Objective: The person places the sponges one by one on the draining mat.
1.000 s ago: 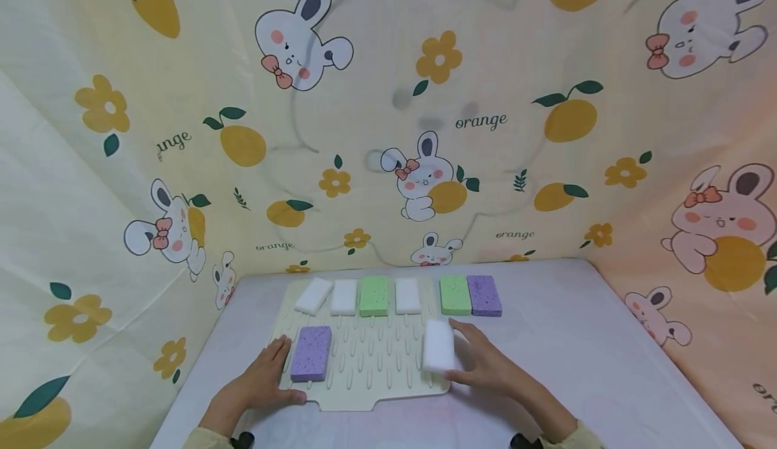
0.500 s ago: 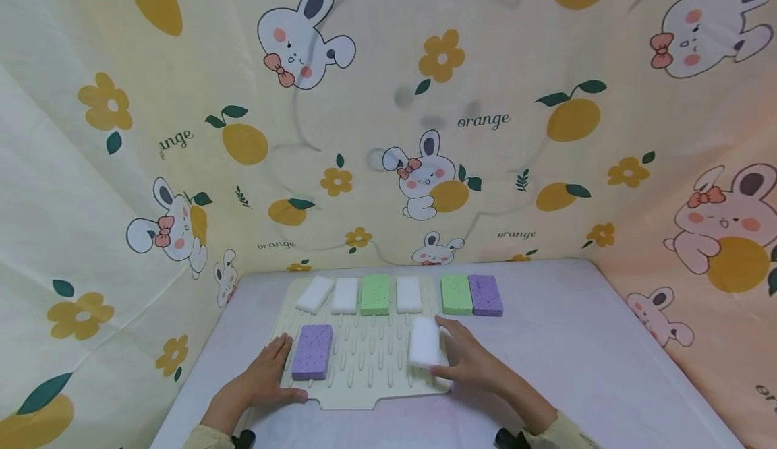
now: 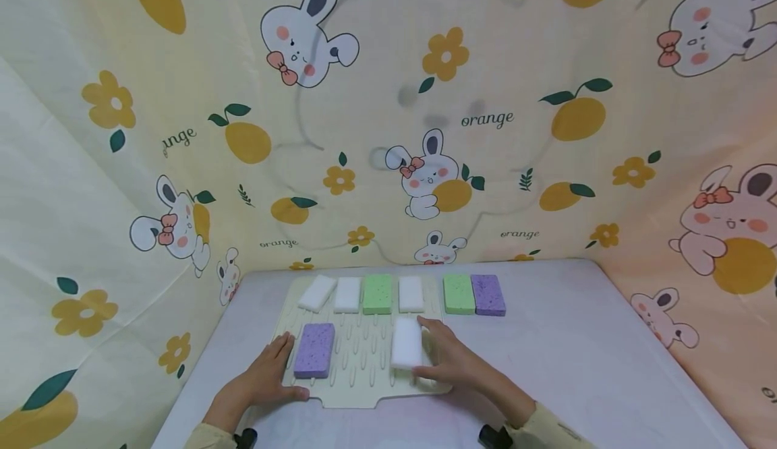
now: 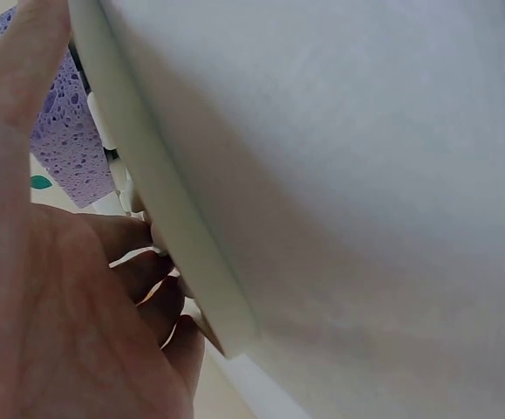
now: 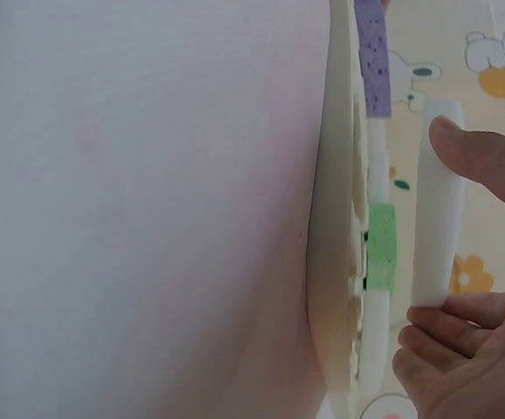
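Note:
My right hand [image 3: 452,358] holds a white sponge block [image 3: 405,344] by its far and near ends, between thumb and fingers. In the right wrist view a gap shows between this block [image 5: 438,209] and the cream ridged board [image 5: 330,262], so it is held above it. At the board's left side, my left hand [image 3: 262,376] touches the edge with fingers spread and the thumb by the front corner. Its fingertips lie along the board's rim [image 4: 160,183] in the left wrist view. Close beside that hand, a purple sponge [image 3: 314,351] lies on the board.
Along the board's back lie a tilted white block [image 3: 317,293], two more white blocks and a green sponge [image 3: 378,294]. Right of the board, a second green sponge [image 3: 458,294] and a purple one [image 3: 489,294] sit side by side. A printed curtain surrounds the white table [image 3: 577,361].
My right hand has carried the white block leftward, from the board's right edge to over its right-middle part. The left hand stays at the board's left edge.

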### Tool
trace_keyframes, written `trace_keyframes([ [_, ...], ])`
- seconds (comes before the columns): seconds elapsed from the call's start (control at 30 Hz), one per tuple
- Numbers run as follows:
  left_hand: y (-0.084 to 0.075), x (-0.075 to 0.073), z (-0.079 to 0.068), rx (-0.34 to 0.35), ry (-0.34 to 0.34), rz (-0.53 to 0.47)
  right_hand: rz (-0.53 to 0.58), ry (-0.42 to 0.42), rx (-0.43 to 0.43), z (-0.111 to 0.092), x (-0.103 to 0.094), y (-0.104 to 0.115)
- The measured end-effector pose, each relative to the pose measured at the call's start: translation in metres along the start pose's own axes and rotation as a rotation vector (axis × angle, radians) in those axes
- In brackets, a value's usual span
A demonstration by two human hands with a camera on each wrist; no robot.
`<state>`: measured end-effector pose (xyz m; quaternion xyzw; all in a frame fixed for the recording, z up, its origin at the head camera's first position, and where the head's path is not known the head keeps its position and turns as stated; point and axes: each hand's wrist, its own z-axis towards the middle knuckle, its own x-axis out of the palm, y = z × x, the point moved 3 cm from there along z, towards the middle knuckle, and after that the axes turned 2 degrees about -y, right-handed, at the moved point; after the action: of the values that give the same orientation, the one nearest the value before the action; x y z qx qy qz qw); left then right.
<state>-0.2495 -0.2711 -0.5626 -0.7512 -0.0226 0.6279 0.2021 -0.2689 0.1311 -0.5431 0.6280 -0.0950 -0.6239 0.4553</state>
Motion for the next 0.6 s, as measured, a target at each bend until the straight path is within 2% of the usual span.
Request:
trace_keyframes([
  [0.3,0.001,0.001,0.001,-0.002,-0.002,0.006,0.018,0.035,-0.005,0.010,0.014,0.009],
  [0.6,0.000,0.000,-0.001,-0.006,-0.003,0.002,-0.038,0.068,-0.014,0.021,0.028,0.017],
])
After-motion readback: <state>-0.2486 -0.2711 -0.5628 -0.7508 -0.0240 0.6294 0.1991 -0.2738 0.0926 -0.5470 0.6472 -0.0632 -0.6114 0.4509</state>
